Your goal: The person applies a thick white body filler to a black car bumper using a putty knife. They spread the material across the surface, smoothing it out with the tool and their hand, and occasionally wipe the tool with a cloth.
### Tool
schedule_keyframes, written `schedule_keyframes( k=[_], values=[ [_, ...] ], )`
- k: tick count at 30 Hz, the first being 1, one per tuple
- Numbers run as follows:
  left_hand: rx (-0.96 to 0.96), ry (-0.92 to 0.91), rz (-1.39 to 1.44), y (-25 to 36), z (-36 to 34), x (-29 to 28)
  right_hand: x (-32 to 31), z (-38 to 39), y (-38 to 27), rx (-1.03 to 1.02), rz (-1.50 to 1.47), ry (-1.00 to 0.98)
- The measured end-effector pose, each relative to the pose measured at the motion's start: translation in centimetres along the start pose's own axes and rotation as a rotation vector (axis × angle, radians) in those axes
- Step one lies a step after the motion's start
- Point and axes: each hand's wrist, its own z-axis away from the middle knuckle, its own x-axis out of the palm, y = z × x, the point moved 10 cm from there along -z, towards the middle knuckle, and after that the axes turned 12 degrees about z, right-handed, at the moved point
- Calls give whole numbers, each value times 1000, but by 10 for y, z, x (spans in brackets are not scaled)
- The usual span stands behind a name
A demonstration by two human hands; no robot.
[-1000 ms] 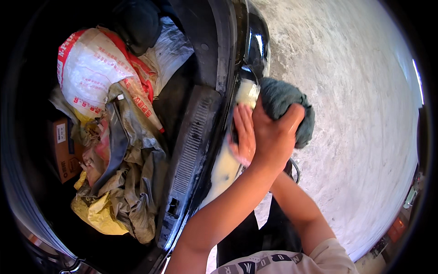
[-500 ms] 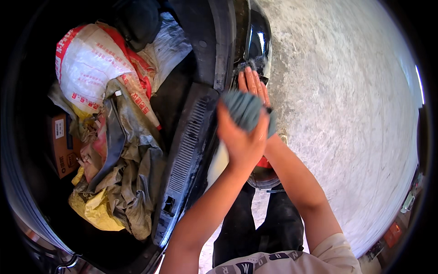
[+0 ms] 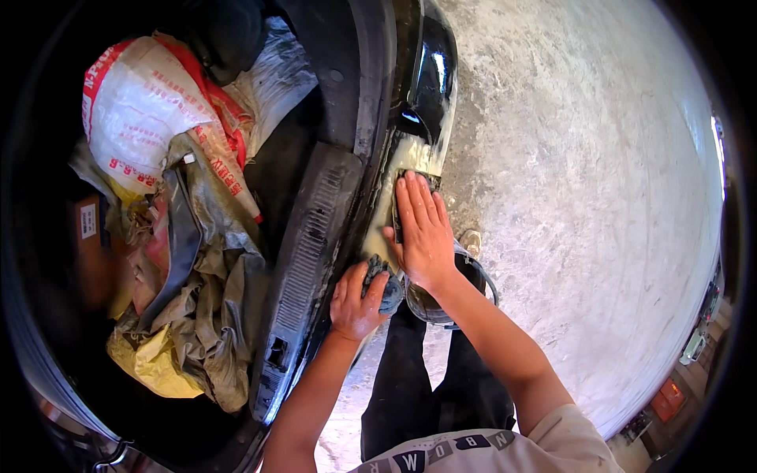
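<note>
A pale, wet patch (image 3: 415, 154) runs along the black car's bumper (image 3: 435, 67). On it my right hand (image 3: 423, 232) presses down a dark flat sanding pad (image 3: 397, 206). The fingers lie stretched along the pad's top and the thumb sits at its near-left edge. Most of the pad is hidden under the palm. Closer to me, my left hand (image 3: 356, 306) is closed on a crumpled blue-grey cloth (image 3: 389, 293), which rests at the near end of the patch. Both hands look wet.
A round bucket (image 3: 426, 306) stands below the bumper, partly behind my right forearm. Left of the ribbed black sill (image 3: 314, 213), the open trunk holds a white and red sack (image 3: 146, 110), a crumpled grey-green cover (image 3: 229, 315), a yellow bag (image 3: 169, 366) and a cardboard box (image 3: 88, 225).
My hands have parted. The left has come down toward me with the cloth, and the right has slid back along the bumper with the pad. The pale patch now shows.
</note>
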Motion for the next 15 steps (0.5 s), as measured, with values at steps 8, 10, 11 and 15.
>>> schedule_keyframes(
  k=[8, 10, 11, 15],
  values=[
    [-34, -9, -15, 0, -2, 2, -9, -8, 6, -15, 13, 96],
    [-11, 20, -27, 0, -3, 2, 8, -4, 11, -5, 52, -72],
    [13, 42, -29, 2, -3, 1, 8, -4, 11, -19, 49, -76],
    [-20, 6, -43, -1, -2, 4, -11, -6, 11, -82, 197, 139]
  ],
)
